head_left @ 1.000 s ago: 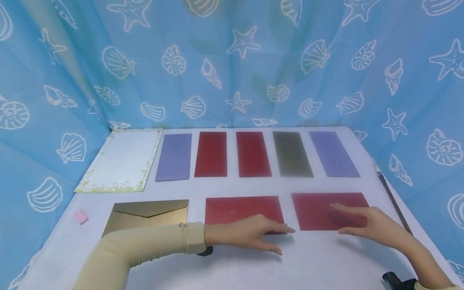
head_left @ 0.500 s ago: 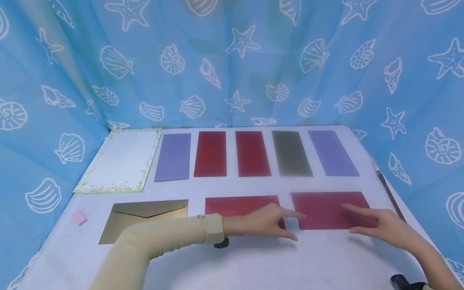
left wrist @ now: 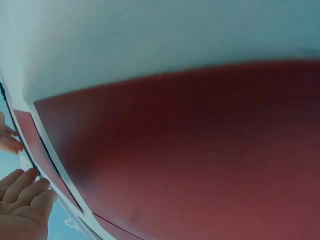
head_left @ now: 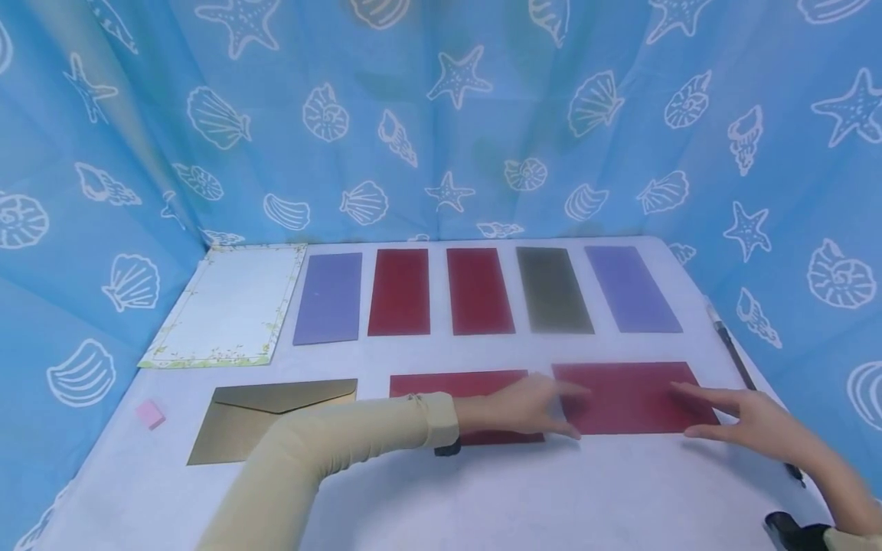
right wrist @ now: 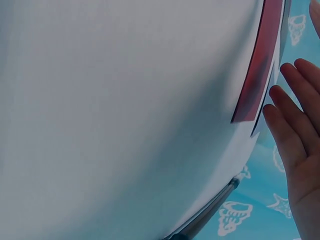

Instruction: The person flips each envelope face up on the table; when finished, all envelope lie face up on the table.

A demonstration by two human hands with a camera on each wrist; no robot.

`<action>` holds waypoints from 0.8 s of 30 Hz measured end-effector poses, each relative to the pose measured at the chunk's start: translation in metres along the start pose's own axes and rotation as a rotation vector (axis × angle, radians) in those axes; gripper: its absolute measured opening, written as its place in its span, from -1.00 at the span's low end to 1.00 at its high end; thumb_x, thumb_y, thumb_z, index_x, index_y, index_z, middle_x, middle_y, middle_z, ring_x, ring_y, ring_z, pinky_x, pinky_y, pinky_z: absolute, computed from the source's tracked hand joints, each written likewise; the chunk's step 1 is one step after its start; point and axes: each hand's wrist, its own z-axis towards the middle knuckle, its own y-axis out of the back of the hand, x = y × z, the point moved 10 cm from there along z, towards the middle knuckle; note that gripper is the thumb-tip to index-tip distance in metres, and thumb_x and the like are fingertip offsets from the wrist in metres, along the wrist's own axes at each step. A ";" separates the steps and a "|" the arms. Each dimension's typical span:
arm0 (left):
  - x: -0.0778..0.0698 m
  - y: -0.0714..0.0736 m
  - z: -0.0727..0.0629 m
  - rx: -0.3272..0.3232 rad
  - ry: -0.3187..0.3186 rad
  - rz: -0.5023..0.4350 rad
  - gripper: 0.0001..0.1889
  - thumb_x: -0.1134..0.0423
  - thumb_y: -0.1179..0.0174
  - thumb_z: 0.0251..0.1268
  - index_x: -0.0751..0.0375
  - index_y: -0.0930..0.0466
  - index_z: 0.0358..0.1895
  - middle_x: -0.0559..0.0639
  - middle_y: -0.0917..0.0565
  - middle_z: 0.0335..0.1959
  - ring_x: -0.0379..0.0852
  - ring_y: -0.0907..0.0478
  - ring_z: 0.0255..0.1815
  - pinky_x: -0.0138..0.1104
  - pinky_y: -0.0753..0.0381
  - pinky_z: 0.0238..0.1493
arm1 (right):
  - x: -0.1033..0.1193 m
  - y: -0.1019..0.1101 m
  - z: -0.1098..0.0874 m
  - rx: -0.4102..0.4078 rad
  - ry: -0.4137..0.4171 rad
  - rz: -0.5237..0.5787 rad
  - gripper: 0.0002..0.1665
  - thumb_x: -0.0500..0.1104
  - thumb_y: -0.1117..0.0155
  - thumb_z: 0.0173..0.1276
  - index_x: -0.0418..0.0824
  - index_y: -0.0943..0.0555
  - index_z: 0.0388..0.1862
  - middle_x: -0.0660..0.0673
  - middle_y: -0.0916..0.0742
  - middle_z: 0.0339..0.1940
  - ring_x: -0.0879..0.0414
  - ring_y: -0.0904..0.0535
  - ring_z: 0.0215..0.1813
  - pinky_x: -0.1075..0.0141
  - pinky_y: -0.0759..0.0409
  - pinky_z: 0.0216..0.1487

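Note:
My left hand (head_left: 520, 405) reaches over the gap between two red envelopes in the front row, its fingertips at the left edge of the right red envelope (head_left: 627, 398). Beneath that hand and wrist lies the middle red envelope (head_left: 468, 383), partly hidden. My right hand (head_left: 751, 425) hovers by the right envelope's right end, fingers extended. Neither hand grips anything; whether the fingertips touch paper cannot be made out. In the left wrist view the red envelope (left wrist: 200, 150) fills much of the picture. The right wrist view has the right hand (right wrist: 300, 125) with straight fingers.
A gold envelope (head_left: 241, 428) lies front left, partly under my sleeve, near a pink eraser (head_left: 150, 414). Behind stand a bordered white sheet (head_left: 227, 306) and a row of purple, red and grey-brown envelopes (head_left: 554, 291). A dark brush-like stick (head_left: 733, 352) lies along the right edge.
My left hand has slid rightward from the middle red envelope to the right one's left edge. The right hand has shifted slightly right. The envelopes stay in place.

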 end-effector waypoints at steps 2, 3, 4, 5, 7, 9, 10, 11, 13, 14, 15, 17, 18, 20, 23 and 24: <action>0.001 0.000 0.003 0.000 0.018 0.012 -0.24 -0.02 -0.42 0.09 0.03 -0.37 0.39 -0.25 -0.52 0.21 -0.43 -0.44 0.11 -0.70 -0.39 -0.07 | -0.003 0.000 0.000 0.006 -0.004 0.002 -0.18 0.15 -0.47 0.09 -0.12 -0.51 0.31 -0.25 -0.61 0.19 0.68 -0.29 0.09 0.07 -0.63 -0.05; 0.001 -0.001 0.005 0.000 0.024 0.016 -0.23 -0.02 -0.42 0.07 0.03 -0.37 0.39 -0.24 -0.51 0.22 -0.42 -0.43 0.12 -0.69 -0.39 -0.05 | -0.005 0.000 0.000 0.010 -0.007 0.000 -0.18 0.15 -0.47 0.09 -0.12 -0.51 0.31 -0.24 -0.62 0.19 0.69 -0.28 0.09 0.14 -0.64 -0.06; 0.001 -0.001 0.006 0.001 0.034 0.020 -0.22 -0.03 -0.43 0.06 0.03 -0.37 0.39 -0.25 -0.51 0.22 -0.42 -0.42 0.13 -0.68 -0.39 -0.04 | -0.007 -0.001 0.000 0.016 -0.009 0.006 -0.18 0.15 -0.47 0.09 -0.12 -0.51 0.31 -0.23 -0.61 0.20 0.71 -0.26 0.09 0.22 -0.64 -0.07; 0.002 -0.002 0.007 0.003 0.042 0.024 -0.21 -0.03 -0.44 0.05 0.03 -0.36 0.39 -0.25 -0.50 0.22 -0.42 -0.41 0.14 -0.67 -0.40 -0.03 | -0.008 -0.001 0.000 0.018 -0.006 0.014 -0.19 0.13 -0.47 0.10 -0.13 -0.51 0.31 -0.18 -0.62 0.20 0.72 -0.25 0.09 0.28 -0.63 -0.07; 0.002 -0.003 0.010 0.009 0.058 0.036 -0.20 -0.03 -0.45 0.03 0.02 -0.35 0.39 -0.25 -0.49 0.22 -0.42 -0.39 0.14 -0.66 -0.39 0.00 | -0.011 -0.002 0.000 0.027 -0.011 0.020 -0.19 0.13 -0.47 0.09 -0.15 -0.51 0.30 -0.17 -0.62 0.20 0.72 -0.25 0.08 0.40 -0.59 -0.09; 0.003 -0.004 0.011 0.017 0.084 0.047 -0.17 -0.04 -0.46 0.00 0.00 -0.34 0.40 -0.26 -0.48 0.22 -0.42 -0.38 0.14 -0.65 -0.39 0.01 | -0.012 -0.003 0.001 0.034 -0.013 0.026 -0.19 0.13 -0.47 0.09 -0.16 -0.51 0.30 -0.13 -0.62 0.20 0.72 -0.24 0.08 0.45 -0.57 -0.10; 0.004 -0.005 0.010 0.022 0.099 0.046 -0.16 -0.04 -0.47 -0.01 -0.01 -0.32 0.40 -0.27 -0.48 0.21 -0.42 -0.37 0.14 -0.64 -0.40 0.01 | -0.012 -0.003 0.001 0.031 -0.009 0.026 -0.19 0.13 -0.48 0.08 -0.16 -0.52 0.29 -0.12 -0.62 0.19 0.72 -0.25 0.08 0.45 -0.57 -0.10; 0.005 -0.005 0.010 0.024 0.109 0.046 -0.14 -0.03 -0.48 -0.02 -0.02 -0.31 0.41 -0.27 -0.47 0.21 -0.42 -0.37 0.13 -0.63 -0.40 0.01 | -0.012 -0.003 0.001 0.031 -0.008 0.026 -0.19 0.13 -0.48 0.08 -0.16 -0.52 0.29 -0.12 -0.63 0.19 0.71 -0.25 0.07 0.44 -0.57 -0.10; 0.007 -0.005 0.009 0.028 0.127 0.041 -0.12 -0.02 -0.50 -0.05 -0.04 -0.29 0.42 -0.28 -0.46 0.20 -0.42 -0.37 0.12 -0.63 -0.40 0.00 | -0.012 -0.003 0.002 0.033 -0.008 0.020 -0.18 0.15 -0.48 0.07 -0.16 -0.52 0.29 -0.12 -0.63 0.18 0.71 -0.26 0.07 0.44 -0.57 -0.10; 0.008 -0.005 0.009 0.029 0.138 0.040 -0.11 -0.02 -0.51 -0.06 -0.05 -0.28 0.42 -0.29 -0.45 0.20 -0.42 -0.37 0.11 -0.63 -0.41 -0.01 | -0.012 -0.003 0.002 0.028 -0.003 0.018 -0.18 0.15 -0.48 0.07 -0.16 -0.53 0.28 -0.12 -0.64 0.17 0.71 -0.26 0.07 0.45 -0.57 -0.10; 0.008 -0.006 0.009 0.029 0.141 0.038 -0.10 -0.01 -0.51 -0.07 -0.06 -0.28 0.42 -0.30 -0.45 0.19 -0.42 -0.37 0.11 -0.63 -0.41 -0.01 | -0.012 -0.003 0.002 0.027 -0.003 0.016 -0.17 0.16 -0.48 0.06 -0.16 -0.53 0.28 -0.13 -0.64 0.17 0.71 -0.26 0.07 0.45 -0.57 -0.11; 0.009 -0.006 0.009 0.029 0.142 0.045 -0.10 -0.01 -0.51 -0.07 -0.06 -0.28 0.42 -0.30 -0.46 0.18 -0.42 -0.37 0.10 -0.63 -0.41 -0.01 | -0.013 -0.004 0.002 0.031 -0.009 0.015 -0.16 0.17 -0.48 0.06 -0.16 -0.52 0.29 -0.17 -0.63 0.18 0.70 -0.26 0.06 0.45 -0.57 -0.10; 0.009 -0.006 0.010 0.029 0.143 0.050 -0.10 -0.01 -0.52 -0.07 -0.06 -0.28 0.41 -0.30 -0.46 0.18 -0.42 -0.38 0.09 -0.62 -0.41 0.00 | -0.013 -0.005 0.002 0.034 -0.012 0.012 -0.15 0.17 -0.47 0.06 -0.16 -0.52 0.29 -0.18 -0.63 0.18 0.70 -0.26 0.06 0.45 -0.57 -0.10; 0.008 -0.007 0.011 0.032 0.136 0.072 -0.12 -0.01 -0.51 -0.06 -0.04 -0.29 0.41 -0.29 -0.47 0.19 -0.42 -0.39 0.10 -0.61 -0.41 0.02 | -0.014 -0.005 0.002 0.035 -0.017 0.012 -0.15 0.17 -0.48 0.05 -0.17 -0.51 0.30 -0.23 -0.62 0.18 0.69 -0.27 0.06 0.44 -0.57 -0.10; 0.006 -0.007 0.012 0.045 0.130 0.109 -0.13 -0.02 -0.49 -0.03 -0.02 -0.29 0.42 -0.29 -0.48 0.20 -0.42 -0.39 0.12 -0.61 -0.39 0.07 | -0.014 -0.006 0.001 0.043 -0.025 0.010 -0.14 0.18 -0.47 0.06 -0.17 -0.50 0.31 -0.26 -0.61 0.19 0.68 -0.28 0.06 0.44 -0.57 -0.10; 0.005 -0.007 0.012 0.050 0.127 0.125 -0.14 -0.02 -0.48 -0.01 -0.01 -0.30 0.42 -0.28 -0.48 0.21 -0.41 -0.39 0.13 -0.60 -0.39 0.08 | -0.013 -0.007 0.001 0.045 -0.026 0.011 -0.14 0.17 -0.47 0.07 -0.16 -0.50 0.31 -0.26 -0.61 0.20 0.67 -0.28 0.07 0.44 -0.57 -0.09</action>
